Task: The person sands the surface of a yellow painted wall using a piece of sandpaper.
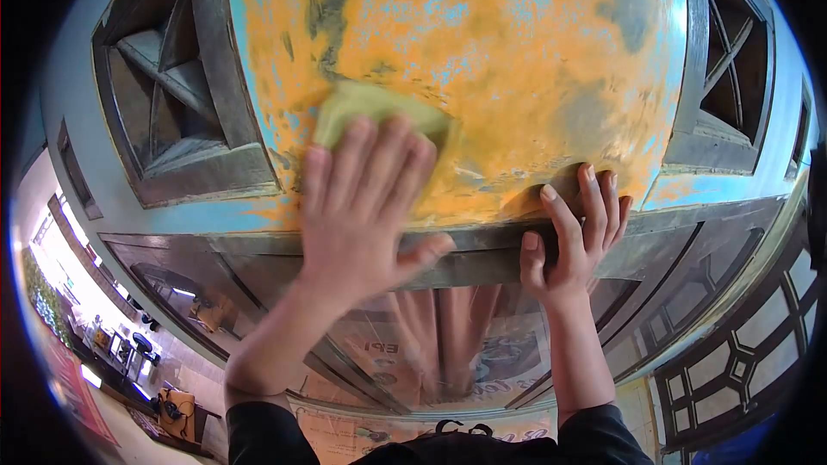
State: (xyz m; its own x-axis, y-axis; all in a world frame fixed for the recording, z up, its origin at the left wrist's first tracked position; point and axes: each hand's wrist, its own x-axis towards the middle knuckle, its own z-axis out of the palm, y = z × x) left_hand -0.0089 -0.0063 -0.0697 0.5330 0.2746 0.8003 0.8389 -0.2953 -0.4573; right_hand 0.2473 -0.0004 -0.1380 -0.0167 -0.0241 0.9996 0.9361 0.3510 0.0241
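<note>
A yellow-green sheet of sandpaper [379, 103] is pressed against the patchy orange-and-blue wall panel [517, 77]. Over its lower part lies my left hand [366, 198], fingers stretched flat and holding the sheet to the surface, thumb out to the side. The hand and sheet are blurred. My right hand [575, 237] is open, its fingers touching the panel's lower edge beside the dark wooden ledge [482, 237]; nothing is in it. Blue and grey patches show through the orange paint.
Dark wooden vent frames flank the panel, one on the left [164, 77] and one on the right [732, 60]. Below the ledge are glass panes with a pinkish curtain [439, 336] behind. A brown bag [176, 413] sits low at the left, and a latticed dark frame [741, 344] stands at the right.
</note>
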